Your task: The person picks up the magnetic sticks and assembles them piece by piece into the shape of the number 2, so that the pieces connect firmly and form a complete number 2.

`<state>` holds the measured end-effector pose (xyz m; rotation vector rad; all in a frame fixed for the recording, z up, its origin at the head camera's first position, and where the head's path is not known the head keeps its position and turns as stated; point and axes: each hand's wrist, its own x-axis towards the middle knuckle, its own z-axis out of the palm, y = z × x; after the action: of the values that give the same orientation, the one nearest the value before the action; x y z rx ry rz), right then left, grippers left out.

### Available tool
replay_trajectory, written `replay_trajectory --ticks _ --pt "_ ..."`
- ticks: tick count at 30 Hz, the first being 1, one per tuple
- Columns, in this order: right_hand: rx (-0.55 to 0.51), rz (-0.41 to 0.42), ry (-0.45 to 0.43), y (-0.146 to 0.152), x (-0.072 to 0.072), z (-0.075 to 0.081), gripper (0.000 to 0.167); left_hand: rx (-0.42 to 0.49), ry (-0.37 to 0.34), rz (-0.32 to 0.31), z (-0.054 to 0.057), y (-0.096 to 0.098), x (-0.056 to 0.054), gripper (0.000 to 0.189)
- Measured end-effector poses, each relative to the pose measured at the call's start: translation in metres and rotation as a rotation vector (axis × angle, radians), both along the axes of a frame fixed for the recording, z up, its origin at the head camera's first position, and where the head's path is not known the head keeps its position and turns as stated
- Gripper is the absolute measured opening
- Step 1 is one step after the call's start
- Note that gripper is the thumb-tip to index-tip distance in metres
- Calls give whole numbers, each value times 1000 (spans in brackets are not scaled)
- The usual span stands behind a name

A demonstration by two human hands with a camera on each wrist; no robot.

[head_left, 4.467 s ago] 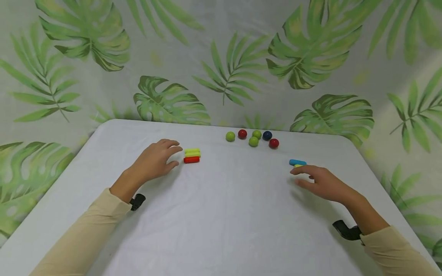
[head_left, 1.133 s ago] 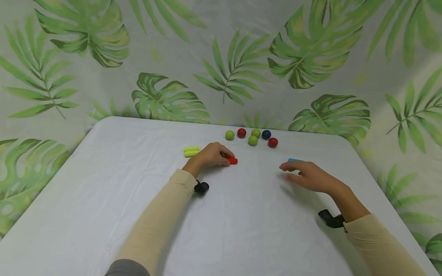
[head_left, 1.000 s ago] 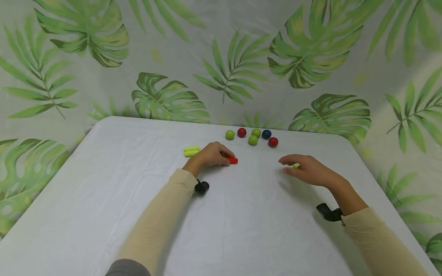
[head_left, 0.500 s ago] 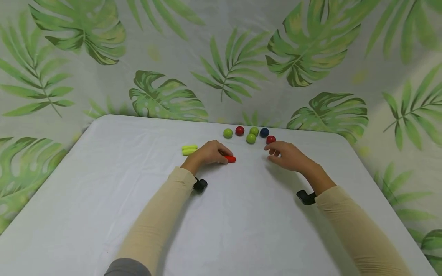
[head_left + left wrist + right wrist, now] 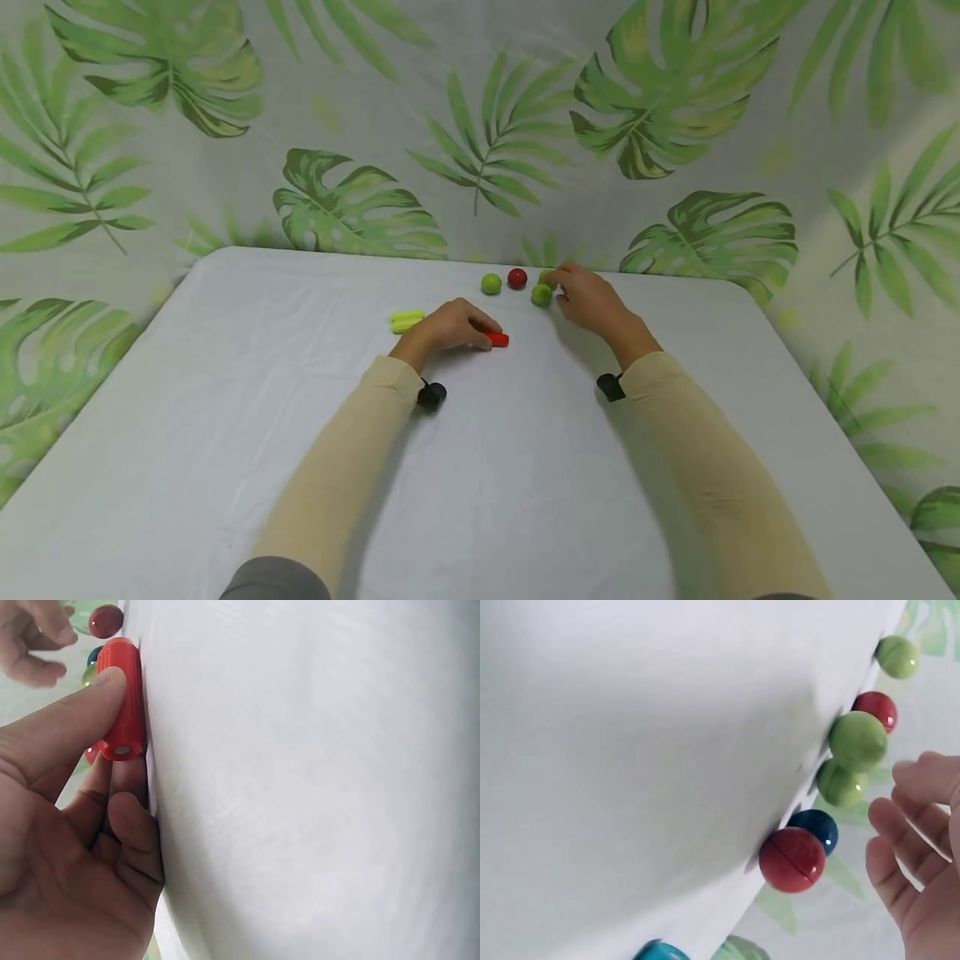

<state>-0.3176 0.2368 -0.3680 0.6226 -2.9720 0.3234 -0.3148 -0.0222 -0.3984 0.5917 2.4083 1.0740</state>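
My left hand (image 5: 450,327) pinches a red ribbed plastic rod (image 5: 126,705) between thumb and fingers, low over the table; a small metal spot shows on its end. Toward the back, my right hand (image 5: 588,300) reaches over a cluster of balls with loosely bent fingers and nothing in them. Its fingertips are right beside a green ball (image 5: 859,741) and another green ball (image 5: 844,782). A blue ball (image 5: 815,829) and a red ball (image 5: 791,860) show in the right wrist view, but the hand hides both in the head view.
Left of the right hand sit a second red ball (image 5: 517,278) and a third green ball (image 5: 491,284). Two yellow rods (image 5: 407,322) lie by the left wrist. A blue rod (image 5: 660,951) edges into the right wrist view. A leaf-print cloth (image 5: 480,167) hangs behind the white table (image 5: 480,467).
My left hand has taken the red rod from beside the yellow ones and carried it right, then stayed there. My right hand has moved left and back from the blue rod to the balls.
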Motion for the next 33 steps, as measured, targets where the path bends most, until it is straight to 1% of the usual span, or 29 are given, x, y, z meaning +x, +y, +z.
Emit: replay_trajectory --ticks 4,6,9,12,14,19,24,28,33 --pt "75 -2 -42 -5 -10 2 43 8 0 -8 -1 1 -2 31" --pt "104 0 -42 -5 -14 1 42 7 -1 -16 -1 2 -2 31" --pt "126 -21 -67 -6 -16 -1 38 0 1 -16 -1 4 -2 31" --pt "116 -52 -90 -7 -17 -4 36 -9 3 -20 -2 6 -1 30" --pt "99 -55 -96 -7 -18 -7 36 -13 3 -15 -2 6 -1 30" --pt "71 -32 -91 -10 -21 -11 36 -13 0 -7 -2 4 -1 30" --pt "22 -21 -115 -15 -22 -14 38 -5 6 -7 -1 4 -1 30" --pt "14 -5 -129 -18 -21 -18 40 -8 9 -9 -1 3 0 30" --pt "1 36 -128 -22 -18 -15 38 -14 -5 2 1 -1 1 31"
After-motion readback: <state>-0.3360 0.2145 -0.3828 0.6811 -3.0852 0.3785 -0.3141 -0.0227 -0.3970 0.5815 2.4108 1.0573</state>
